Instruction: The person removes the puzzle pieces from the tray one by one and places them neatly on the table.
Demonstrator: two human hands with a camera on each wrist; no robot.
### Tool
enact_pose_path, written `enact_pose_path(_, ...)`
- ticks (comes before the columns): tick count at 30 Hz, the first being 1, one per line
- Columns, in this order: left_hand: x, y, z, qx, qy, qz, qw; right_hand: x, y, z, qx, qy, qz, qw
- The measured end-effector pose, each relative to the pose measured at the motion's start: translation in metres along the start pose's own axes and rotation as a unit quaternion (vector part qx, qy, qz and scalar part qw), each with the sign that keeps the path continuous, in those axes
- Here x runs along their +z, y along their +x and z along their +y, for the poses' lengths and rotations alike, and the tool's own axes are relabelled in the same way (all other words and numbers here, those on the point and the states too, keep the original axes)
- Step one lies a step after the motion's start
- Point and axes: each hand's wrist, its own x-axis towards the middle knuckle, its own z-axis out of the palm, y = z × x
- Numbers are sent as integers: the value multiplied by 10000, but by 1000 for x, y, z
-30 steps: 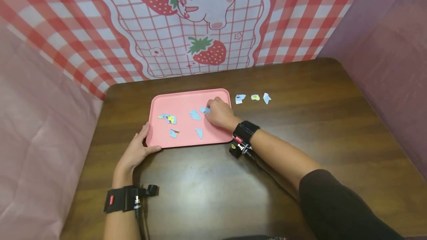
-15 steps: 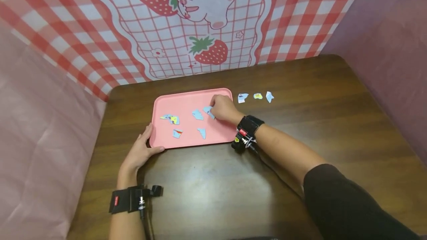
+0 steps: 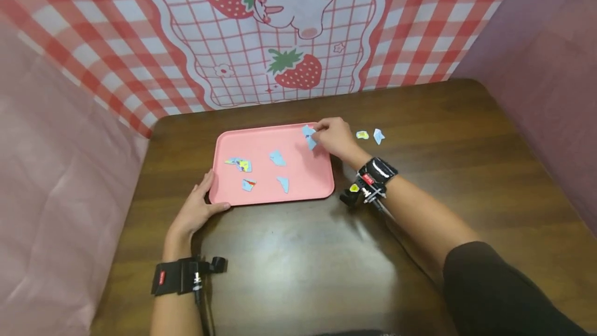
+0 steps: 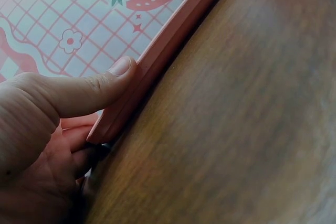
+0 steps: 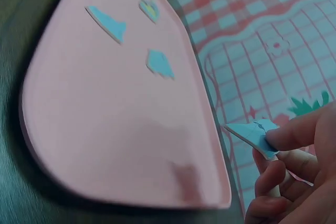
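My right hand [image 3: 337, 136] pinches a light blue puzzle piece [image 3: 309, 138] over the far right corner of the pink tray [image 3: 266, 201]. In the right wrist view the piece [image 5: 252, 134] is raised, tilted, between thumb and fingers. My left hand [image 3: 196, 211] holds the tray's near left corner, its thumb [image 4: 100, 85] along the front wall and its fingers at the left side. On the tray lie a yellow-and-blue piece [image 3: 240, 164], a red-striped blue piece [image 3: 249, 184], and two light blue pieces, one farther back [image 3: 277, 158] and one nearer [image 3: 283, 184].
On the table [image 3: 280, 263], right of the tray, lie a yellow piece [image 3: 362, 135] and a pale blue piece [image 3: 379, 136]. A checked strawberry cloth [image 3: 298, 71] hangs behind the table. Cables run from both wrist cameras.
My right hand has lifted the light blue piece off the tray and carried it back and right. It now covers the place of a table piece seen earlier. My left hand stays at the corner.
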Motion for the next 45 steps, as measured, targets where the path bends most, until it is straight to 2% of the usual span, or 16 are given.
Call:
enact_pose_path(8,3,-1,-1,-11,-94,-6,10000,-16,4,19,233,217,375,9988)
enact_pose_path(13,2,-3,-1,-43,-115,20,9999,-22,0,19,346,852,322,9952)
enact_pose_path(19,2,-6,1,-60,-114,59,9999,-25,-4,24,142,1582,189,9871)
enact_pose_path(22,2,-7,0,-24,-82,82,9999,-26,-6,29,89,1765,125,9842)
enact_pose_path(29,3,-7,-1,16,-74,114,9999,-36,-8,40,192,1794,227,9833)
enact_pose_path(39,0,-7,2,89,-120,139,9998,-78,-9,66,361,1596,629,9845)
enact_pose_path(45,1,-9,0,29,-138,116,9998,-97,-9,86,484,1222,987,9864)
